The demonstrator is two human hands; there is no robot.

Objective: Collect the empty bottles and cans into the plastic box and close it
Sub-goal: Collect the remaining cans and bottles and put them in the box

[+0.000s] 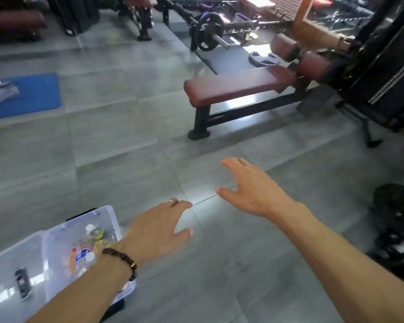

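At the far left, a blue mat (33, 94) with folded cloth (0, 90) is seen. Lower left, the plastic box (56, 231) stands on the floor, bottles (92, 231) already inside; its clear lid (9, 276) appears to be swung aside, so closing is judged to remain. The left hand (156, 231) is held released above the box's right edge, grasping nothing. The right hand (247, 187) is likewise spread and empty. No loose bottles or cans are visible on the tiles. Open floor (231, 264) lies ahead; the bench (238, 87) stands well apart.

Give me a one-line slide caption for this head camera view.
Both empty hands, left and right, reach over gym floor beside open plastic box of bottles.
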